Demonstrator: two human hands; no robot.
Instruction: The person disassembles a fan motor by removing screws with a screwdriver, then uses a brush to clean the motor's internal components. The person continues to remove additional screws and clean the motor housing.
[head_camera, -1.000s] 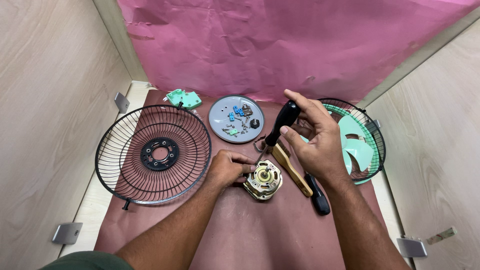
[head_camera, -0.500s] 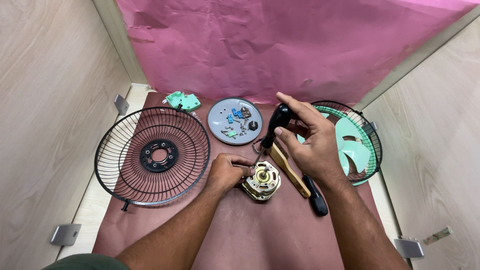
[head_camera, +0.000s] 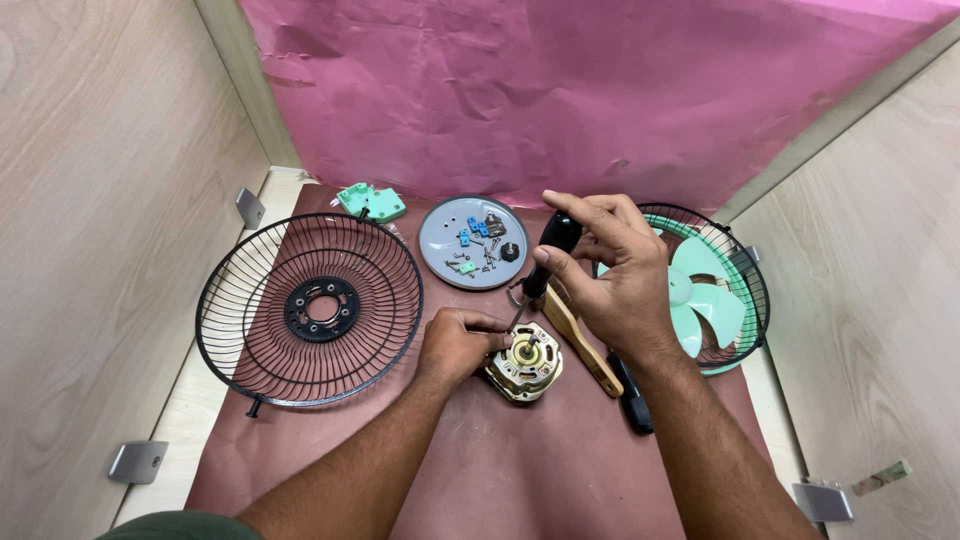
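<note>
I have my left hand (head_camera: 455, 345) low with its fingers curled inward, forearm angling in from the lower left. My right hand (head_camera: 610, 275) sits higher, fingers pinched closed, wrist bent, forearm rising from the lower right.

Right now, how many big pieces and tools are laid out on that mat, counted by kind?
Wire fan guards: 2, one black guard lying alone, one guard holding the blades
Green fan blade: 1
Motor: 1
Grey dish of small parts: 1
Green plastic piece: 1
Screwdriver in the right hand: 1
Wooden-handled tool: 1
Black-handled tool: 1
Total: 9
</note>
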